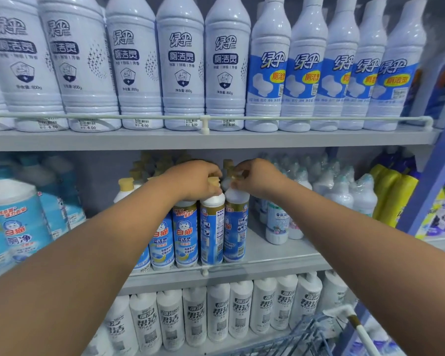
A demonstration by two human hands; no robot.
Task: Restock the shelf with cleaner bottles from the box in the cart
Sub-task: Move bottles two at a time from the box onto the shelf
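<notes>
Placing step: left hand [194, 179] grip curled on tan cap of white blue-labelled cleaner bottle [212, 227]; right hand [257, 177] pinches neighbouring bottle [235, 224] cap at 3 o'clock, grey middle shelf [280, 255]. Next: release, fetch more.

- We see the top shelf [216, 140] carrying a row of tall white bottles [183, 62] behind a rail.
- The middle shelf [280, 255] holds blue-labelled cleaner bottles [185, 235] standing upright.
- The bottom shelf carries white bottles [219, 312].
</notes>
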